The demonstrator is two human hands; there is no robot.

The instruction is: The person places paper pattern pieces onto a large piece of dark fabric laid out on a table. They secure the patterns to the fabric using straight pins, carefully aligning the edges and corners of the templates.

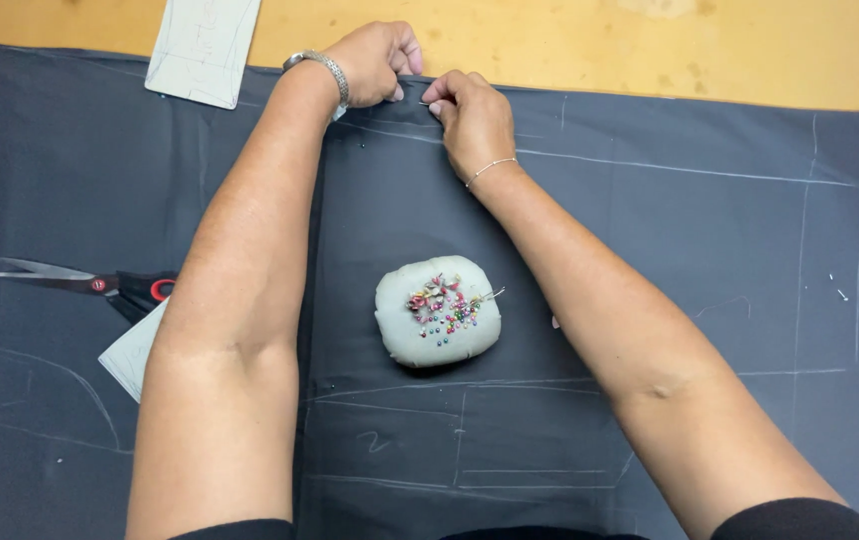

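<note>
Head view, near to far: pale pincushion (pixel 438 310) at centre, studded with coloured pins; scissors (pixel 90 284) at left; dark chalk-marked fabric (pixel 650 250) across my desk (pixel 650 45). Top centre: my left hand (pixel 375 62) and right hand (pixel 470 115), both pinched narrow on the fabric's far edge.

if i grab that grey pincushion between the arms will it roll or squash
The pincushion looks squat and flat-bottomed on the dark fabric, so it probably would not roll. Its rounded, puffy edges suggest soft stuffing that would likely give under fingers. The bead-headed pins stuck in its top could prick or shift, so gripping the sides seems safer.
</note>
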